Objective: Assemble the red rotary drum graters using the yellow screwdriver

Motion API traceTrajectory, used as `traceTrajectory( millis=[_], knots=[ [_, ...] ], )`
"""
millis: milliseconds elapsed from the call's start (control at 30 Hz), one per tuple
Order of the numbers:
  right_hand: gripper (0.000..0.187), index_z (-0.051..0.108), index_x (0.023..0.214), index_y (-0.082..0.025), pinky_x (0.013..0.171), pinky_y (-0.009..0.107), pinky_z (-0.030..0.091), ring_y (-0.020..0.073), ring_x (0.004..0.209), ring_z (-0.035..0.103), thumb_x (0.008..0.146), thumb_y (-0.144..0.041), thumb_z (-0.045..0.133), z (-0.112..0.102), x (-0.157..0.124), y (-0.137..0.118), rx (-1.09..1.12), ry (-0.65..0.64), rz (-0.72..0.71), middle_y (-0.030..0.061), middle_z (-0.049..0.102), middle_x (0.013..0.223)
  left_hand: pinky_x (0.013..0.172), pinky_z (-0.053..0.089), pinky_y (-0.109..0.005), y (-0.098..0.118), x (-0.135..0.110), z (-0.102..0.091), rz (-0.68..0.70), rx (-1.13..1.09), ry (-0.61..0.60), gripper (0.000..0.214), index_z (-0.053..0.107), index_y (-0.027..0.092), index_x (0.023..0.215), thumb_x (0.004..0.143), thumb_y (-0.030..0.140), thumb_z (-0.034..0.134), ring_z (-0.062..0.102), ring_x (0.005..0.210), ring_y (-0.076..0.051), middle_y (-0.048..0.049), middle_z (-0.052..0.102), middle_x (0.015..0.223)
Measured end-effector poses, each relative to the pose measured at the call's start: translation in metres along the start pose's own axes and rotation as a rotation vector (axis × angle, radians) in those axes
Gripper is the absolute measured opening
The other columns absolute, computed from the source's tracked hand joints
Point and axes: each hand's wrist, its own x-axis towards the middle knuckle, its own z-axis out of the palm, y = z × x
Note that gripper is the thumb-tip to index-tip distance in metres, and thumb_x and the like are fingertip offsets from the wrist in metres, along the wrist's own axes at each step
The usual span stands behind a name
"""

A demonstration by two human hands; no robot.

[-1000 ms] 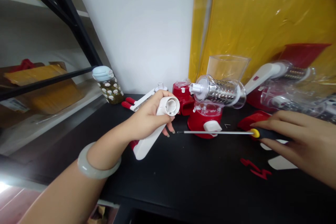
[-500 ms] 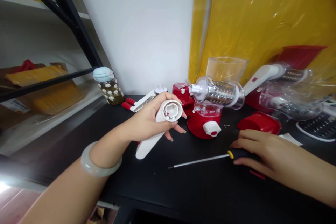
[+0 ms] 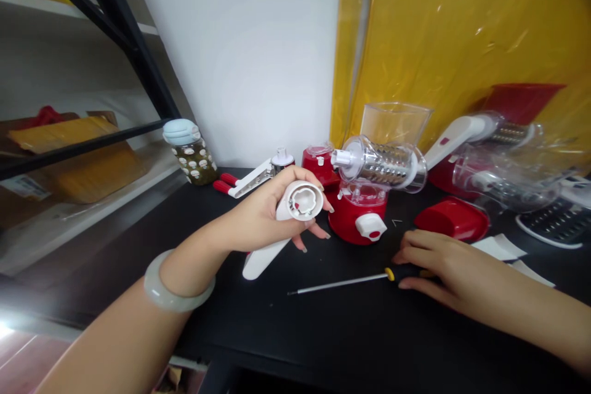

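Observation:
My left hand [image 3: 270,203] is wrapped round a white crank handle [image 3: 265,258], its round hollow socket turned up toward me. Low over the black tabletop, my right hand [image 3: 438,265] grips a screwdriver [image 3: 341,284] by its dark, yellow-collared grip; the steel shaft points left. Just beyond my left hand stands a rotary grater [image 3: 357,215] with a red base, white knob, clear housing and perforated metal drum. A red pusher [image 3: 452,219] lies behind my right hand.
A patterned bottle [image 3: 194,154] with a light blue lid stands at the back left. White-and-red handles [image 3: 249,180] lie beside it. More grater parts [image 3: 508,172] crowd the right. White paper pieces [image 3: 501,247] lie near my right wrist. Shelves [image 3: 92,221] flank the table's left.
My right hand has slid slightly left with the screwdriver, uncovering more white paper. The crank handle in my left hand has tilted a little and its socket sits slightly lower.

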Motion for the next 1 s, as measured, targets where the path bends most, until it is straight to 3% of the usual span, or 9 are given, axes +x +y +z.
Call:
traceTrajectory(
  millis=[167, 300, 433, 600, 733, 833, 933, 1000],
  knots=[
    [0.017, 0.068, 0.104, -0.025, 0.075, 0.036, 0.055, 0.0209, 0.085, 0.064, 0.093, -0.032, 0.058, 0.003, 0.002, 0.002, -0.063, 0.042, 0.005, 0.0061, 0.064, 0.098, 0.049, 0.056, -0.022, -0.001, 0.000, 0.003, -0.039, 0.108, 0.037, 0.036, 0.039, 0.023, 0.111, 0.085, 0.014, 0.062, 0.071, 0.075, -0.016, -0.0034, 0.059, 0.103],
    [0.020, 0.068, 0.107, -0.024, 0.078, 0.039, 0.054, 0.0222, 0.088, 0.064, 0.095, -0.033, 0.054, 0.000, 0.005, 0.003, -0.118, 0.092, 0.010, 0.0074, 0.063, 0.099, 0.056, 0.052, -0.026, -0.003, 0.000, 0.003, -0.014, 0.448, 0.092, 0.037, 0.040, 0.024, 0.115, 0.084, 0.012, 0.057, 0.064, 0.072, -0.015, 0.0012, 0.057, 0.088],
    [0.024, 0.067, 0.110, -0.022, 0.080, 0.041, 0.053, 0.0227, 0.090, 0.063, 0.098, -0.034, 0.049, -0.002, 0.006, 0.002, -0.145, 0.134, 0.000, 0.0084, 0.063, 0.099, 0.067, 0.047, -0.031, -0.004, 0.001, 0.001, 0.056, 0.742, 0.135, 0.038, 0.042, 0.022, 0.115, 0.081, 0.012, 0.056, 0.058, 0.073, -0.015, -0.0002, 0.058, 0.091],
    [0.024, 0.064, 0.116, -0.020, 0.082, 0.040, 0.052, 0.0223, 0.093, 0.061, 0.098, -0.025, 0.049, -0.011, 0.009, -0.014, -0.120, 0.261, -0.061, 0.0091, 0.065, 0.100, 0.071, 0.044, -0.033, -0.005, 0.001, 0.001, 0.082, 0.788, 0.155, 0.040, 0.041, 0.021, 0.118, 0.082, 0.017, 0.057, 0.057, 0.084, -0.019, -0.0050, 0.059, 0.101],
    [0.022, 0.063, 0.115, -0.020, 0.080, 0.031, 0.053, 0.0173, 0.091, 0.062, 0.096, -0.019, 0.051, -0.028, 0.035, -0.045, 0.087, 0.367, -0.139, 0.0075, 0.066, 0.099, 0.076, 0.045, -0.035, -0.008, 0.000, 0.003, 0.088, 0.801, 0.176, 0.043, 0.039, 0.022, 0.122, 0.083, 0.019, 0.057, 0.059, 0.090, -0.022, -0.0060, 0.059, 0.105],
    [0.011, 0.067, 0.097, -0.020, 0.071, 0.026, 0.052, 0.0136, 0.078, 0.063, 0.093, -0.018, 0.057, -0.032, 0.069, -0.067, 0.256, 0.517, -0.147, 0.0036, 0.069, 0.086, 0.079, 0.047, -0.036, -0.009, 0.000, 0.005, 0.113, 0.823, 0.195, 0.043, 0.037, 0.022, 0.122, 0.084, 0.018, 0.056, 0.059, 0.091, -0.022, -0.0051, 0.058, 0.105],
    [0.009, 0.068, 0.085, -0.018, 0.060, 0.023, 0.048, 0.0106, 0.063, 0.059, 0.086, -0.012, 0.062, -0.025, 0.100, -0.079, 0.288, 0.649, -0.061, 0.0011, 0.067, 0.076, 0.082, 0.048, -0.037, -0.009, 0.000, 0.005, 0.144, 0.818, 0.199, 0.040, 0.037, 0.022, 0.120, 0.084, 0.015, 0.054, 0.060, 0.094, -0.022, -0.0053, 0.057, 0.106],
    [0.009, 0.069, 0.086, -0.018, 0.060, 0.023, 0.047, 0.0108, 0.063, 0.059, 0.084, -0.011, 0.063, -0.020, 0.112, -0.082, 0.274, 0.638, -0.017, 0.0011, 0.067, 0.076, 0.083, 0.048, -0.037, -0.008, 0.000, 0.005, 0.160, 0.810, 0.197, 0.040, 0.037, 0.022, 0.119, 0.084, 0.014, 0.054, 0.059, 0.095, -0.022, -0.0054, 0.056, 0.108]
  ],
)
